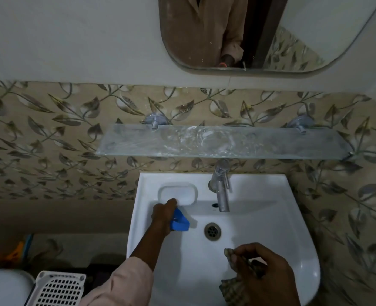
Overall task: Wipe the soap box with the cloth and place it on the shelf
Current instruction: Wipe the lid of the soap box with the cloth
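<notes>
My left hand (164,212) grips a blue soap box (180,221) over the left side of the white sink (293,228), just in front of the sink's moulded soap recess (178,193). My right hand (262,270) holds a dark checked cloth (230,291) low over the front of the basin, fingers curled round it. The two hands are apart and the cloth does not touch the box. The glass shelf (222,142) is mounted on the tiled wall above the sink and carries nothing but water marks.
A chrome tap (221,191) stands at the back of the basin, under the shelf. The drain (212,231) lies between my hands. A mirror (260,32) hangs above. A white perforated basket (56,288) sits at the lower left, beside a white lid.
</notes>
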